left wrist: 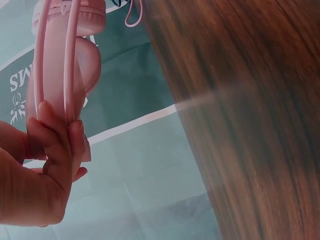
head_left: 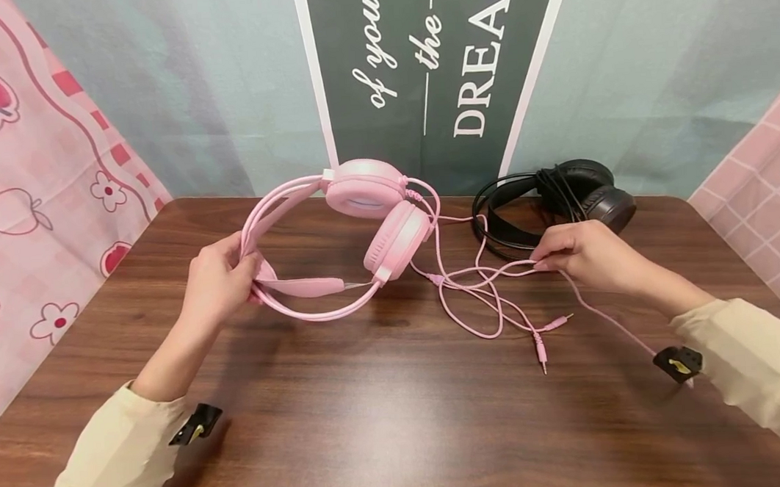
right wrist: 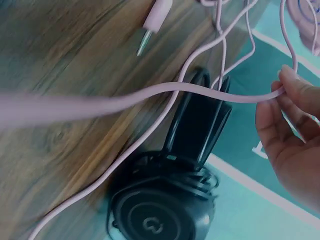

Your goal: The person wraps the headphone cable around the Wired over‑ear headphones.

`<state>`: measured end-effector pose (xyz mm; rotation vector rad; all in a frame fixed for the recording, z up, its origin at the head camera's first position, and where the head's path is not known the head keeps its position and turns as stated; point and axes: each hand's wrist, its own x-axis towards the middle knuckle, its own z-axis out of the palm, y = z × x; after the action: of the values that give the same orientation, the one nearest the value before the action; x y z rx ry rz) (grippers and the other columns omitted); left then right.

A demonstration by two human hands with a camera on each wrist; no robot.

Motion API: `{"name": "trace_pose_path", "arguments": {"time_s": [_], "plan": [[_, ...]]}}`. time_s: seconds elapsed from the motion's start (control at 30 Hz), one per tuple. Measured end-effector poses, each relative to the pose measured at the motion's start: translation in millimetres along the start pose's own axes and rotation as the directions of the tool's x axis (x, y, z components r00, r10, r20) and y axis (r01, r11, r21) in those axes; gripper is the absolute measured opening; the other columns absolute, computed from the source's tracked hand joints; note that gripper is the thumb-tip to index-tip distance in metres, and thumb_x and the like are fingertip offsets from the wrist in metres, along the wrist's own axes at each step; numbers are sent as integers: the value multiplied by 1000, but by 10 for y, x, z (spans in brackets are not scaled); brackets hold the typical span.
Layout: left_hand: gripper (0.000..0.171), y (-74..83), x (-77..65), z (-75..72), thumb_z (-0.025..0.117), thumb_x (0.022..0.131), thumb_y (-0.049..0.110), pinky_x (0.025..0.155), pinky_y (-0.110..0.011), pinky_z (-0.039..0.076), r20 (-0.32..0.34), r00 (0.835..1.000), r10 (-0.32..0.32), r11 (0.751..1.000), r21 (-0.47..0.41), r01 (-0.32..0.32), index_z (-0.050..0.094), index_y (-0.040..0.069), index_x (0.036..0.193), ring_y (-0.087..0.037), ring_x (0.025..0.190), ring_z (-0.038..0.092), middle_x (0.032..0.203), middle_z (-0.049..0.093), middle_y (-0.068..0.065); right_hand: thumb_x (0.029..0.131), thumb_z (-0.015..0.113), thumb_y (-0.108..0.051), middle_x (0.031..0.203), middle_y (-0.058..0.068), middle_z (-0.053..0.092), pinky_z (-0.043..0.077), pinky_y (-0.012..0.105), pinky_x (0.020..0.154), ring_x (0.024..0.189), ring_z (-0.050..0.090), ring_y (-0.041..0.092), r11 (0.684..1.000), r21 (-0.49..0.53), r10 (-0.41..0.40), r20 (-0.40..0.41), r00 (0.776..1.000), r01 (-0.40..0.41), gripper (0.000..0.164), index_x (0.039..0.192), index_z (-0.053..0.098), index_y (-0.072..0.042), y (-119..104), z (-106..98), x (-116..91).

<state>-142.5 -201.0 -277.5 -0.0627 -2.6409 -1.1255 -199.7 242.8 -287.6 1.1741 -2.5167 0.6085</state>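
Observation:
My left hand (head_left: 223, 278) grips the headband of a pink headset (head_left: 311, 317), whose two ear cups point to the right above the table. In the left wrist view, fingers of the left hand (left wrist: 50, 165) curl round the band (left wrist: 55, 75). Between thumb and fingertips, my right hand (head_left: 589, 255) pinches the headset's thin pink cable (head_left: 507, 268). The right wrist view has that hand (right wrist: 295, 125) holding the cable (right wrist: 165, 87) as it runs off to the left. Two pink audio plugs (head_left: 541, 349) lie on the table, with loops of cable behind them.
A black headset (head_left: 609, 206), its cord wound round it, lies at the back right behind my right hand. The brown wooden table (head_left: 373, 435) ends at a hanging cloth (head_left: 236, 82) with printed lettering. Pink patterned cloth (head_left: 38, 218) hangs at the left.

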Motion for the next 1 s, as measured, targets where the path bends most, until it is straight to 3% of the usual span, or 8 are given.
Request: {"name": "trace_pose_path", "arguments": {"time_s": [0.23,0.4,0.57,0.67,0.8,0.9,1.0], "plan": [[18,27,35,34,45,88,5,34,-20,43,-18,1000,25,998,52,-24,60,-2,93,-4,37,52,55,60,-8,63,75,8,70,-12,60,40,13,57,63,51,0,997,37,-70,35,997,69,28,73,69,-18,-92,26,75],[17,65,49,53,43,88,4,33,-18,42,-45,998,53,996,76,-50,60,-1,89,-3,36,51,57,61,-9,64,74,8,71,-12,60,43,12,57,63,53,0,981,136,-154,99,983,139,28,74,68,-17,-126,41,108],[15,113,53,81,45,86,3,35,-24,38,-88,989,116,982,161,-101,59,3,82,-6,36,48,53,58,-5,69,67,14,74,-10,61,48,14,54,60,56,2,972,227,-96,146,985,62,29,81,70,-13,-190,-25,154],[13,132,59,96,46,83,2,37,-29,32,-98,983,155,968,216,-131,57,5,78,-14,40,44,51,53,-3,70,64,17,74,-9,59,46,14,51,57,54,1,977,211,-62,110,992,38,31,85,70,-9,-203,-111,204],[11,148,68,113,48,81,1,39,-30,29,-78,982,174,958,246,-151,57,5,77,-21,45,43,50,49,-4,68,60,21,73,-10,56,39,12,51,58,48,1,989,127,-78,49,996,72,37,86,71,-9,-180,-233,267],[10,153,68,120,48,81,1,40,-31,30,-64,981,184,953,257,-162,57,5,77,-23,46,45,51,49,-4,69,58,22,73,-10,56,39,12,52,59,48,1,992,107,-71,53,996,65,39,86,71,-10,-159,-294,305],[9,162,61,123,48,81,2,40,-31,30,-49,980,190,951,258,-172,56,5,77,-24,48,46,52,49,-4,71,64,16,74,-11,60,41,11,53,61,51,0,997,75,-41,67,997,36,32,86,72,-11,-148,-333,336]]}}
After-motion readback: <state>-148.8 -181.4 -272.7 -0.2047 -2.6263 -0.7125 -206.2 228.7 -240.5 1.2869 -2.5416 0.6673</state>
